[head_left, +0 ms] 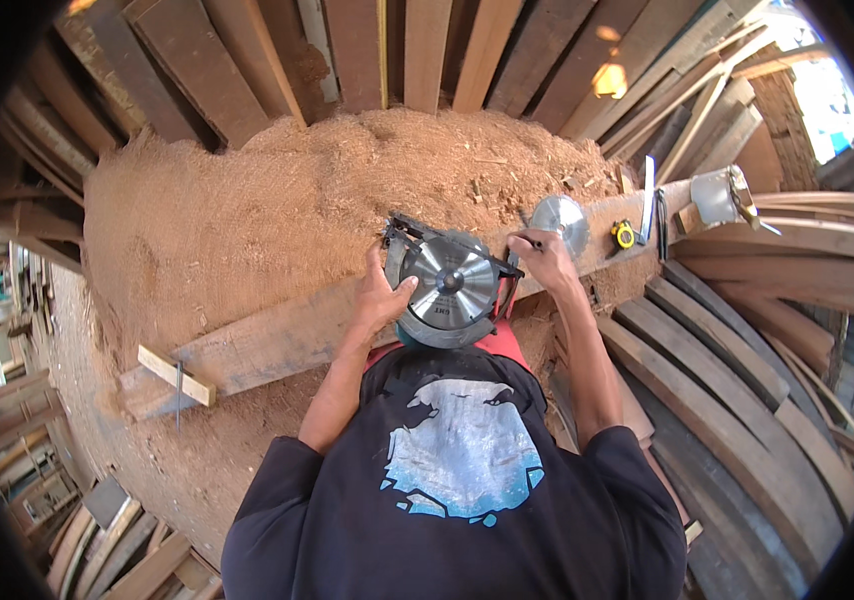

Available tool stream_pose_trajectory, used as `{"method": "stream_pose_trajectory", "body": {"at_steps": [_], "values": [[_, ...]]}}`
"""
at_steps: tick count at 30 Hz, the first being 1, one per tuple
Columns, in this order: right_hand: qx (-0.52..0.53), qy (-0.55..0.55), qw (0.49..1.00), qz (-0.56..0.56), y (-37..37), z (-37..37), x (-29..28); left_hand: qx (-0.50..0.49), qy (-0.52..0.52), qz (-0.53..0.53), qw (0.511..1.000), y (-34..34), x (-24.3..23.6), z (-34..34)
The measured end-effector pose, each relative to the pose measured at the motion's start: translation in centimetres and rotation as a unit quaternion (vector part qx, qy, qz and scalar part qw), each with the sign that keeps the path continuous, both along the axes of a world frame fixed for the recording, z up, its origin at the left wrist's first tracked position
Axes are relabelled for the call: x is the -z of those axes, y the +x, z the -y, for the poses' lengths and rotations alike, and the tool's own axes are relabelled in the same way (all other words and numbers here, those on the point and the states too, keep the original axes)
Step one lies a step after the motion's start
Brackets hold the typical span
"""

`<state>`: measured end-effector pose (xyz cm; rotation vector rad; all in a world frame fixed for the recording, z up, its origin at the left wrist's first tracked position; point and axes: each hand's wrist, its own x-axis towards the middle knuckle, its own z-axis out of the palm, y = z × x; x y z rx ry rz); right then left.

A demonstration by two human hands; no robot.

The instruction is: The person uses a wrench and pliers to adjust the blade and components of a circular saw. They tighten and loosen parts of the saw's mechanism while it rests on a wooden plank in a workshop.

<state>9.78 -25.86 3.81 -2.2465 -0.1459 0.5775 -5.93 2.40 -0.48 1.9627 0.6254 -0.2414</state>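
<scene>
A circular saw [487,265] rests at my lap with its round toothed blade [450,282] facing up. My left hand [383,299] grips the saw's left edge, thumb reaching toward the blade. To the right, my right hand [548,262] is closed, its fingers pinched around a small dark piece that I cannot make out. Just beyond those fingers, a second round saw blade [562,222] lies flat on the long plank [257,335]. Part of the saw's body is hidden beneath its blade.
A yellow tape measure [624,235], a metal square [647,200] and a pale container [715,197] sit on the plank's right part. A short wood strip [176,374] crosses its left end. Sawdust [247,210] is heaped beyond; boards [727,400] are stacked around.
</scene>
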Motion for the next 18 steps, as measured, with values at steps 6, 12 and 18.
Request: {"method": "stream_pose_trajectory", "body": {"at_steps": [6, 12, 18], "values": [[-0.097, 0.097, 0.975, -0.177, 2.7, -2.5, 5.5, -0.094, 0.085, -0.010, 0.992, -2.0, 0.4, 2.8], [-0.130, 0.168, 0.936, -0.282, 2.3, -1.4, 6.7, -0.183, 0.096, 0.053, 0.977, -2.9, 1.3, 5.0], [-0.124, 0.149, 0.932, -0.306, 2.3, 1.3, 7.1, -0.185, 0.120, 0.004, 0.975, -2.7, 1.5, 4.7]]}}
